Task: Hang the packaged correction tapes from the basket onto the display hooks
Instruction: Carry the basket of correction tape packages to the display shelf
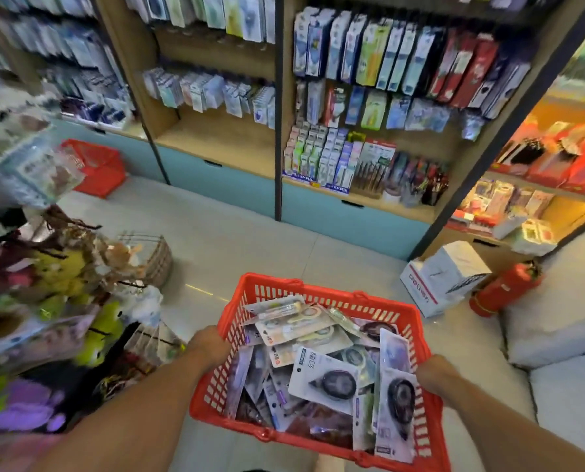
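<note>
Both hands, left hand [213, 345] and right hand [434, 373], grip the red basket [318, 296] of packaged correction tapes [328, 381] above pale floor tiles [250, 240]; blurred, seemingly stationery-filled display shelves [369, 97] stand ahead.

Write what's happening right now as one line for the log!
stage: carrying | left hand: grips basket rim | right hand: grips opposite rim | red basket: full of correction tapes | hung: none yet

Red basket [321, 294] carried toward the stationery shelves [369, 97]

Left hand [211, 347] grips its nine o'clock rim, right hand [435, 374] its three o'clock rim; packaged correction tapes [332, 379] fill it.
</note>
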Available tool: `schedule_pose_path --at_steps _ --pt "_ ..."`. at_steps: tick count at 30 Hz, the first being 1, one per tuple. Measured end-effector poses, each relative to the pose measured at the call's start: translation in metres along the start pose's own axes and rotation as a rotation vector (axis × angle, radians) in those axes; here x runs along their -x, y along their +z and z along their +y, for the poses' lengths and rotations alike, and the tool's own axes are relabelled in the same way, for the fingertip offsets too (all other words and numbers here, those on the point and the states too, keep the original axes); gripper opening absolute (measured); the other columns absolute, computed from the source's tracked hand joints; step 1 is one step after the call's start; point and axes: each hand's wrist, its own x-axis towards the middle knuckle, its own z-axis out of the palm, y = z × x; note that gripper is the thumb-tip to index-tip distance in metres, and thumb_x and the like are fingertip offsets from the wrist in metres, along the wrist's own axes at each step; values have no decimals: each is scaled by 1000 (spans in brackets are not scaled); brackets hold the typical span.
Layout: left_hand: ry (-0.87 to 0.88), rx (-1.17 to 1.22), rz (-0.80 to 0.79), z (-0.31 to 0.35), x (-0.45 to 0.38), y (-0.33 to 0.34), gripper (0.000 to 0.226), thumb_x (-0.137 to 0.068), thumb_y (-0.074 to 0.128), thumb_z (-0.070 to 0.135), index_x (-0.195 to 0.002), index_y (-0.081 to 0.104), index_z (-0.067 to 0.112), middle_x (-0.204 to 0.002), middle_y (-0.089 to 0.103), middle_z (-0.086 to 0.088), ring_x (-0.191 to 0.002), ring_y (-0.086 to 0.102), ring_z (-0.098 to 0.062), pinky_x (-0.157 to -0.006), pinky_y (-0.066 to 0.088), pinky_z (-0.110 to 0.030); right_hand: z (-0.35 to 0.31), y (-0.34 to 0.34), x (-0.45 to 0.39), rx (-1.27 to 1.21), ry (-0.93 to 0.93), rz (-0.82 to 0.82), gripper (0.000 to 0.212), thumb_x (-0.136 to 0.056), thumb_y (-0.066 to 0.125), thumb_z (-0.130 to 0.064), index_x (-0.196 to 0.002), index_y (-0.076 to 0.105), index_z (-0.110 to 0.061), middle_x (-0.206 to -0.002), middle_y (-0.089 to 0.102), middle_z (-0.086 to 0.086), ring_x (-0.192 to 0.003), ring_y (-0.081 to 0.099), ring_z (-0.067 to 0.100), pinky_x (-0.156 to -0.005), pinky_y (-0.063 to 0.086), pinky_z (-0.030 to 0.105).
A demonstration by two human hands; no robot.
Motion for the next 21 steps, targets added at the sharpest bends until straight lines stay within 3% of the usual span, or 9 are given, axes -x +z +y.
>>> schedule_pose_path --at_steps 2,5,8,9,12,15,18,21 --pt "-12 9 33 29 -9 -19 29 -94 63 27 -119 66 13 -107 75 -10 -82 71 -23 -75 57 -31 -38 -30 -36 33 -33 29 26 -93 63 -21 -111 66 -2 -112 69 18 -92 66 30 -74 52 31" --pt "-67 47 70 50 -43 -38 37 -97 61 32 -128 65 12 -118 74 -12 -93 73 -25 -82 60 -33 -97 -63 -88 121 -103 -6 30 -91 65 -20 -114 67 0 -110 70 17 -95 68 30 -79 55 33" --pt "-138 108 83 64 -94 -57 37 -98 64 24 -130 62 6 -104 71 -8 -69 65 -13 -60 51 -21 -168 -93 -138 134 -143 -28 28 -92 65 -10 -116 67 6 -99 64 16 -87 59 27 -73 45 31" --pt "-161 124 98 68 -111 -65 36 -98 64 22 -130 62 5 -104 71 -8 -68 65 -12 -60 49 -20 -191 -99 -155 149 -168 -28 28 -92 65 -8 -116 66 7 -99 63 17 -89 59 29 -74 43 31" --pt "-206 121 117 78 -159 -96 44 -93 68 25 -132 62 5 -122 72 -14 -99 73 -25 -76 52 -29 -258 -111 -198 190 -218 -19 30 -91 65 -6 -118 66 7 -93 57 13 -97 62 35 -75 43 32" --pt "-245 105 139 88 -190 -131 50 -95 68 29 -136 57 4 -132 68 -16 -117 68 -30 -90 52 -34 -321 -121 -227 227 -267 -33 31 -92 65 -9 -119 66 5 -98 61 15 -110 64 37 -78 47 34" --pt "-297 117 174 90 -222 -167 53 -93 70 31 -137 58 4 -134 67 -17 -121 67 -32 -97 52 -37 -387 -132 -242 355 -334 -16 34 -95 61 -17 -123 65 2 -125 65 22 -120 62 34 -91 50 36" --pt "-372 159 197 88 -257 -201 54 -91 71 31 -137 61 6 -133 68 -17 -121 68 -33 -98 53 -39 -465 -139 -267 438 -383 -41 34 -95 60 -20 -122 66 0 -130 64 20 -119 63 31 -92 50 33"
